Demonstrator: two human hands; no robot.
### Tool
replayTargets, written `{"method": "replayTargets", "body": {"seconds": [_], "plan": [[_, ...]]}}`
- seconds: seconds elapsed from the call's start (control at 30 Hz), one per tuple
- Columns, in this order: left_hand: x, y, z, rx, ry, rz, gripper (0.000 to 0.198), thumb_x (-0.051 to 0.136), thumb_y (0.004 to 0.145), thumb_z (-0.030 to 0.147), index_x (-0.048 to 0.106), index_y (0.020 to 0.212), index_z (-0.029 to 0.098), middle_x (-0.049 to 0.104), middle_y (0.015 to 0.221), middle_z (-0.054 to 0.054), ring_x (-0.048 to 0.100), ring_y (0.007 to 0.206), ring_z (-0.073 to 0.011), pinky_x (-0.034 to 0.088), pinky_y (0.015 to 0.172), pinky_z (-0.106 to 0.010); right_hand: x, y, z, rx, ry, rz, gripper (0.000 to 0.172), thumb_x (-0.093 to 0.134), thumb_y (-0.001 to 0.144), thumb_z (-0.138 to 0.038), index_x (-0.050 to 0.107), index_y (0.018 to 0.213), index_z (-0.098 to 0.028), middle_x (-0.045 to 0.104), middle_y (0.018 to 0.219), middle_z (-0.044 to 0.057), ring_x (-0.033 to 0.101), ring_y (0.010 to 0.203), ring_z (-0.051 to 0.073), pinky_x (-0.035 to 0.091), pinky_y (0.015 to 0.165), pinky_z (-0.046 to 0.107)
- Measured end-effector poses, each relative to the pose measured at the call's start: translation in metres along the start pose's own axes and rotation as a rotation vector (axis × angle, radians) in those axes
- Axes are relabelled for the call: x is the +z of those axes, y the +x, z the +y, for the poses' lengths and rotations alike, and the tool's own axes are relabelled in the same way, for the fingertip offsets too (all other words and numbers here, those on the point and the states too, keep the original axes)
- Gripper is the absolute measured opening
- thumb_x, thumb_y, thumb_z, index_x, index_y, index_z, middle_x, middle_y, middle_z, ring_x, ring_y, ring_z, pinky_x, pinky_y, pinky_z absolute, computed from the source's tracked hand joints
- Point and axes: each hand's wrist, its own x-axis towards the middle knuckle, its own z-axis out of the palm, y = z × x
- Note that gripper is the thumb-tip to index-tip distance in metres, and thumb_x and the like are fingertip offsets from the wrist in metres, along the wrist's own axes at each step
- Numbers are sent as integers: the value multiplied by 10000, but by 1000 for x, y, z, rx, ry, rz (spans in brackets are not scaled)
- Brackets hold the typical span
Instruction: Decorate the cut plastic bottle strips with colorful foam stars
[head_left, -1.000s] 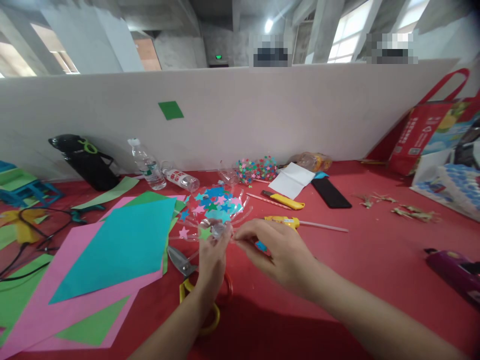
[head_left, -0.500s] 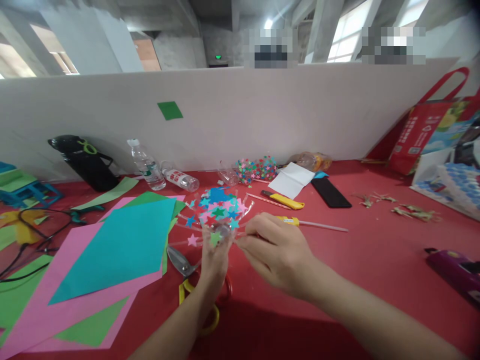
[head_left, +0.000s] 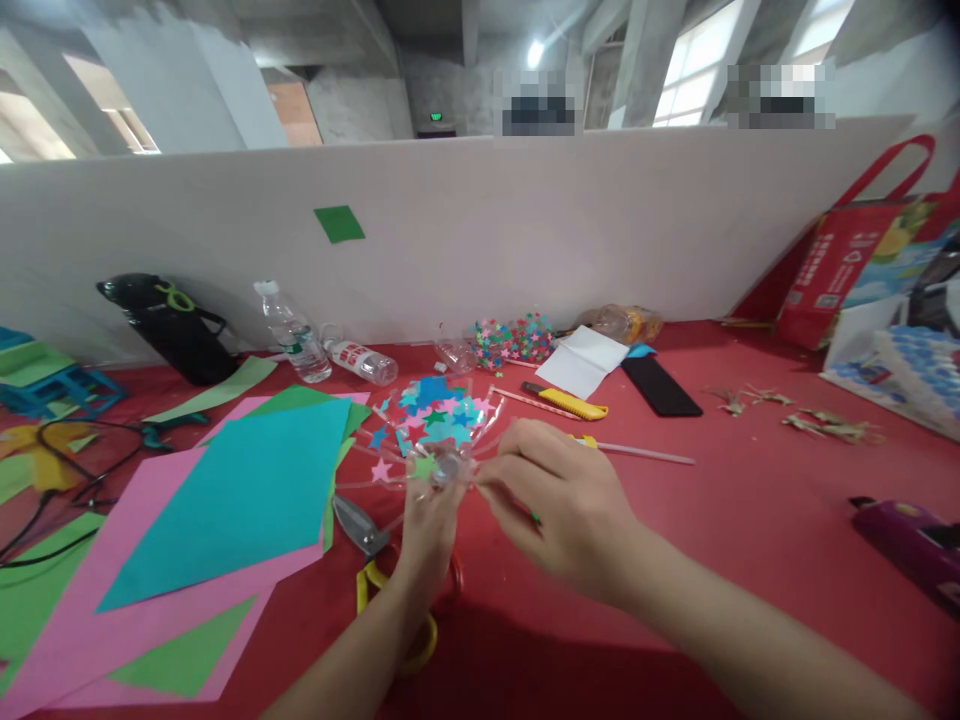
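Observation:
My left hand point(head_left: 430, 515) is closed around the neck of a cut clear plastic bottle point(head_left: 448, 466), whose strips fan outward. A green star point(head_left: 424, 468) and a pink star point(head_left: 381, 470) show on the strips. Beyond the neck lie many paper stars point(head_left: 435, 408) in blue, pink, red and green. My right hand point(head_left: 559, 490) pinches at the bottle's right side; what sits between its fingertips is too small to make out. A bit of green shows under that hand. Scissors point(head_left: 363, 528) with yellow handles lie beneath my left wrist, partly covered.
Stacked coloured paper point(head_left: 240, 500) covers the left of the red table. Behind are water bottles point(head_left: 294, 335), a star-covered bottle point(head_left: 514, 340), a yellow box cutter point(head_left: 566, 400) and a black phone point(head_left: 661, 384). A purple tool point(head_left: 911, 545) lies at right.
My right hand has shifted very slightly, and green now shows beneath it. The strips and stars around the bottle neck have moved a little; my left hand keeps its hold.

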Motion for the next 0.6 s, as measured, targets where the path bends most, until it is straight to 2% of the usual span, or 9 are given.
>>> {"method": "replayTargets", "body": {"seconds": [0.13,0.23,0.3,0.4,0.5,0.6], "plan": [[5,-1,7,-17,-10,-68,270,741,687,215,568,894,238,629,770,34,596,672,-137,487,695,-285,-3,2,4,52,30,-56,151,499,906,-152,633,975,-146,627,903,72,560,815,166,456,680,280],[6,0,7,-14,11,-65,235,727,706,239,560,871,224,588,709,43,567,642,-126,473,674,-267,-6,0,7,75,62,1,217,510,900,-124,596,1096,-159,634,998,80,575,919,176,486,781,315],[5,2,8,-22,54,-34,211,723,713,265,558,835,214,570,676,42,551,628,-123,467,658,-261,-8,-1,8,62,102,89,240,513,889,-93,587,1102,-175,636,1007,74,583,943,171,499,806,320],[4,3,8,-36,93,-5,201,724,707,280,563,801,205,565,676,39,546,635,-122,468,657,-260,-11,-2,5,1,143,175,230,512,879,-61,590,1058,-184,649,970,65,611,916,159,526,769,296],[4,2,8,-43,75,-22,187,724,699,279,578,787,203,566,674,30,567,667,-140,480,685,-277,-7,-1,0,-50,144,162,202,492,900,-69,578,1055,-167,666,982,80,630,922,158,545,756,277],[5,0,8,-35,49,-45,187,722,694,266,589,816,217,601,714,14,595,719,-166,491,710,-301,2,-1,-3,-12,120,111,204,475,928,-101,561,1107,-150,668,1021,95,627,948,166,545,795,292]]}}
